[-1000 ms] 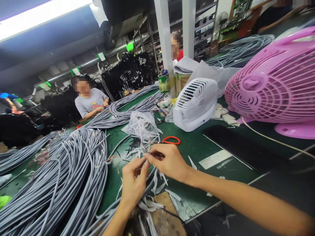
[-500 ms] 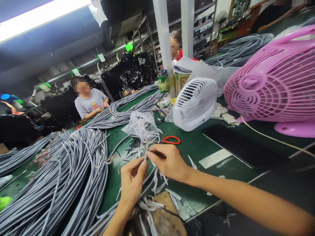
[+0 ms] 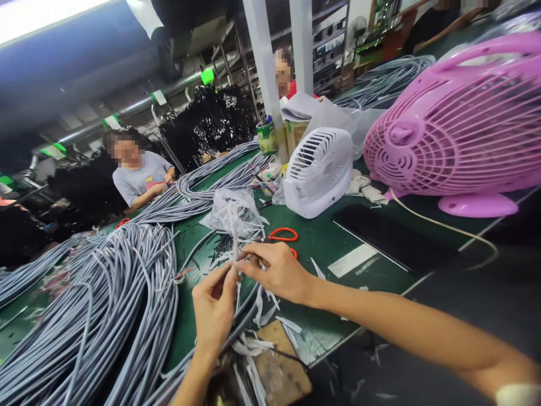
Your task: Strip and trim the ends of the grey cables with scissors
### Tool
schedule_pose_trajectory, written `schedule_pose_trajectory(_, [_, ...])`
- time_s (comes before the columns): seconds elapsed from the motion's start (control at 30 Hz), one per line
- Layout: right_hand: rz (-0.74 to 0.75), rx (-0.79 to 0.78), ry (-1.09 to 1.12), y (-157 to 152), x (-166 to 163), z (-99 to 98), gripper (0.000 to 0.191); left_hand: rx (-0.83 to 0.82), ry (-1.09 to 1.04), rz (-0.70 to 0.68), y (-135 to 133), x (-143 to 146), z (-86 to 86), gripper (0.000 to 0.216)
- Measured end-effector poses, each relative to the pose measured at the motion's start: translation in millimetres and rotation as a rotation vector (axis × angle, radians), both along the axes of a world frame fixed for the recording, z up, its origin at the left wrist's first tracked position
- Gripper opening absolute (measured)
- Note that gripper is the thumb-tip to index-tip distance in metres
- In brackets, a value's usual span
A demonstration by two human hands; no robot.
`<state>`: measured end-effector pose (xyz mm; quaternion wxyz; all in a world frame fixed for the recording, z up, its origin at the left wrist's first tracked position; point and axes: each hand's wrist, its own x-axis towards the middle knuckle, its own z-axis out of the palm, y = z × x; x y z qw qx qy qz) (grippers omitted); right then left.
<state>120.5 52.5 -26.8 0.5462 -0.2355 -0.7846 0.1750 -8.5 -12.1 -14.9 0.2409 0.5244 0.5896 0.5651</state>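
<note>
Grey cable end (image 3: pixel 235 249) stands upright over the green table (image 3: pixel 329 239), pinched from below by the left hand (image 3: pixel 213 307). The right hand (image 3: pixel 276 270) pinches its tip, near the red scissors (image 3: pixel 282 234).

Bench colours, noted
Grey cables (image 3: pixel 105 293), green table (image 3: pixel 321 248), white fan (image 3: pixel 319 172), pink fan (image 3: pixel 456 129) (ribbed grille), red-handled scissors (image 3: pixel 284 229), black mat (image 3: pixel 393 237).

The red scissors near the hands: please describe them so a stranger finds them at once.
From the pink fan, go to the small white fan beside it on the green table. In front of that fan, just beyond the right hand, lie the scissors; their red handle loops stand out from grey cables.
</note>
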Motion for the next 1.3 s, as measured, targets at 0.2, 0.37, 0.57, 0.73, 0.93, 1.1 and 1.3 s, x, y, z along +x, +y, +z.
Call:
schedule_pose_trajectory(0.2, [0.023,0.037,-0.13,-2,0,0.6,0.037,0.099,0.026,0.014,-4,-5,7.0,0.025])
schedule_pose_trajectory(0.37, [0.069,0.043,-0.116,-5,-3,-1.4,0.037,0.108,0.048,-0.017,-4,-5,3.8,0.022])
schedule_pose_trajectory(0.57, [0.138,-0.05,-0.039,-4,-5,0.6,0.038,0.052,0.165,-0.087,-3,-7,2.5,0.025])
schedule_pose_trajectory(0.73, [0.099,-0.014,-0.009,-5,-5,-2.2,0.036,0.024,0.229,-0.085,-5,-4,4.8,0.027])
schedule_pose_trajectory(0.93, [0.14,0.509,0.024,-33,-16,-20.9,0.034,-0.126,0.174,0.104,15,-7,-1.3,0.028])
schedule_pose_trajectory(1.1, [0.06,0.25,-0.054,-21,-16,-17.5,0.033,-0.061,0.04,0.077,15,-14,3.1,0.03])
schedule_pose_trajectory(1.3, [0.054,-0.072,-0.103,1,-7,-2.1,0.029,0.111,0.052,0.098,-4,-12,12.4,0.023])
